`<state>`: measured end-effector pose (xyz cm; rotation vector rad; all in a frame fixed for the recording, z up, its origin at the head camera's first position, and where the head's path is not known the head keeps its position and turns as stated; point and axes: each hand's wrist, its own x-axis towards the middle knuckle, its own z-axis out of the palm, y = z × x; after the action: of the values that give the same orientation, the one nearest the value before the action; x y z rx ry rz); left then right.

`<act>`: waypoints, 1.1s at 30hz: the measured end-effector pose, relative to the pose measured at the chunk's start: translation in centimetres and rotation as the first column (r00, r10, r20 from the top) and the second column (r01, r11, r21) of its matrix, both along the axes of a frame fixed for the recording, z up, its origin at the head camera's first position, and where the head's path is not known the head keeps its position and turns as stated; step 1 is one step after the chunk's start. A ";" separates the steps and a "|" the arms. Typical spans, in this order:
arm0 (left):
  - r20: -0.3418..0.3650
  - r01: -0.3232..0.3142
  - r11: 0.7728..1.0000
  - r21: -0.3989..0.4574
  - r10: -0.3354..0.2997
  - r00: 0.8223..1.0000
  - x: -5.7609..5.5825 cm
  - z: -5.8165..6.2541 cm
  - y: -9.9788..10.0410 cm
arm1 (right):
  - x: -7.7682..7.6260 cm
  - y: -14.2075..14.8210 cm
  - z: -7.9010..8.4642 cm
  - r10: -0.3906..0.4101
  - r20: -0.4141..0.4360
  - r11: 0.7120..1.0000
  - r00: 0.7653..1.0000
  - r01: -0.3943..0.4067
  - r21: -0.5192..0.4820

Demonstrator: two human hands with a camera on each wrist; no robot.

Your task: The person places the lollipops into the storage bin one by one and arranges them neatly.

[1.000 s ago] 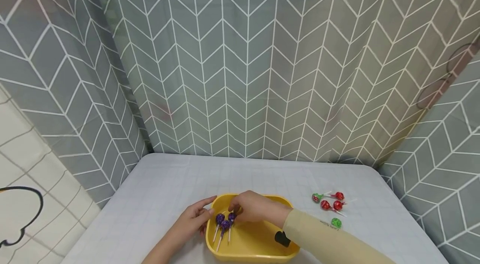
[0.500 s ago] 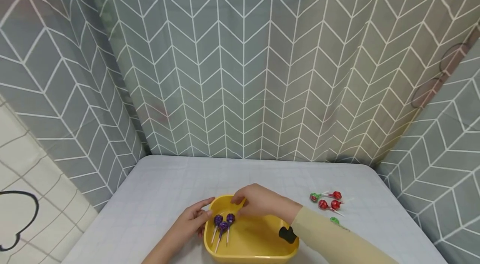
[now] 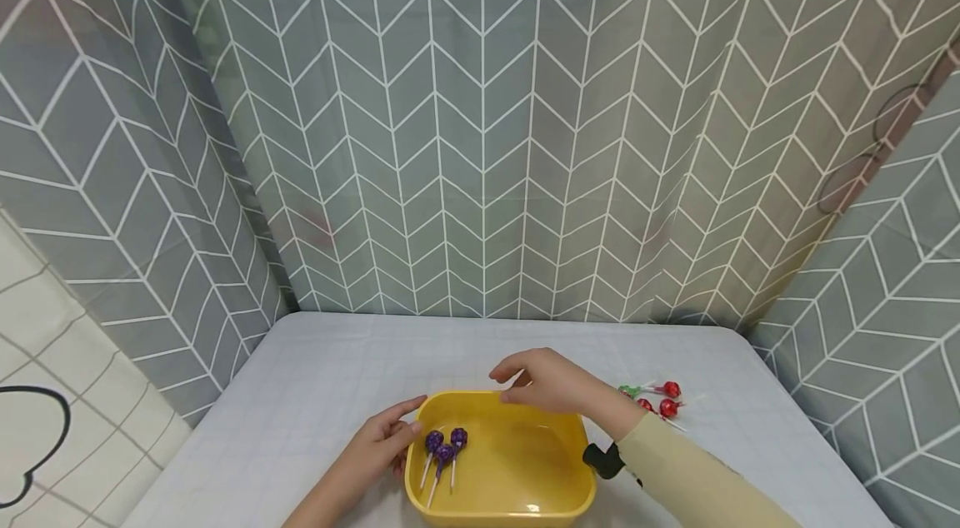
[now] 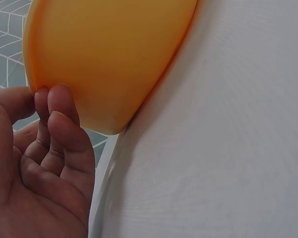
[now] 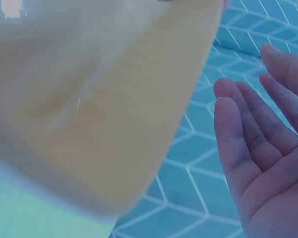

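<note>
A: Hand count and state?
B: Two. Left hand (image 3: 384, 438) pinches the rim of one yellow plastic tub (image 3: 525, 461), rectangular with rounded corners. Thumb at the rim, fingertips pressed to the outer wall. Left wrist view agrees.
A: Right hand (image 3: 551, 382)?
B: Free. Fingers loosely bent, thumb apart from them. Raised over the tub's far right side; right wrist view shows a gap between hand and wall.
A: Tub contents?
B: Three purple-wrapped round lollipops (image 3: 444, 454) with white sticks. All in the left part of the tub, near the left hand. Heads bunched on the far side, sticks toward the person.
A: Where's the tub?
B: Near edge of the white cloth-covered tabletop (image 3: 337, 370), around the middle. One tub only.
A: Other candy?
B: Right of the tub, on the cloth: three red-wrapped round lollipops (image 3: 672, 389) and one green-wrapped round lollipop (image 3: 628, 390) in view, grouped close. Green one and the nearest red one are partly behind the right forearm. Can't tell if the arm covers more.
A: Arm and backdrop?
B: One beige sleeve (image 3: 690, 470), right arm. Grey curtain (image 3: 480, 136) with white chevron lines behind the tabletop.
</note>
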<state>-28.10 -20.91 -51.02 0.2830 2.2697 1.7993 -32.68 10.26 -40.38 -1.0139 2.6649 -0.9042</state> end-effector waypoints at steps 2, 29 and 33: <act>0.000 0.001 1.000 0.001 -0.001 1.000 0.0 0.0 0.0 | 0.0 0.9 0.3 -0.012 -0.019 1.000 1.000 0.012 -0.012; -0.002 -0.007 1.000 0.000 0.007 1.000 0.1 0.2 0.1 | 1.4 13.6 -0.2 -0.384 0.085 0.909 0.920 0.392 -0.139; -0.002 -0.010 1.000 -0.011 0.010 1.000 0.2 0.2 0.1 | 1.9 14.8 -0.7 -0.424 0.098 0.892 0.900 0.434 -0.130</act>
<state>-27.93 -20.76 -50.78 0.2717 2.2853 1.7921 -30.75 25.10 -41.10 -0.3998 2.8485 -1.2079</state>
